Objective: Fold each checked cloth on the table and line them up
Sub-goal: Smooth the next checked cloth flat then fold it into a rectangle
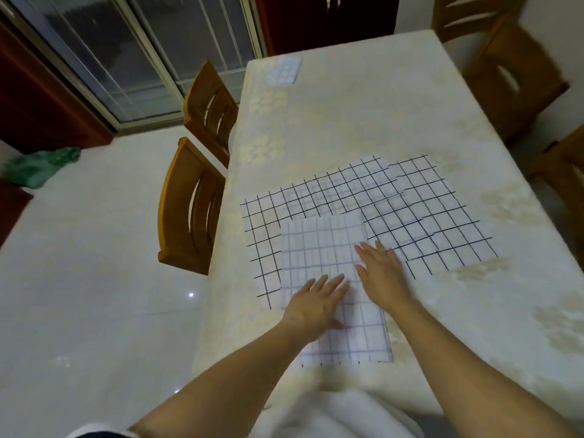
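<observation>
A folded white checked cloth (322, 248) with faint grid lines lies near the table's front edge. My left hand (316, 303) presses flat on its middle, fingers straight. My right hand (380, 271) lies flat on its right edge, fingers spread. Under and behind it spread unfolded checked cloths (420, 210) with bold black lines, overlapping each other. A small folded checked cloth (284, 69) sits at the table's far left corner.
The table (363, 121) has a pale yellowish patterned cover. Two wooden chairs (189, 203) stand along its left side, more chairs (512, 77) along the right. A green cloth bundle (41, 165) lies on the floor at the left.
</observation>
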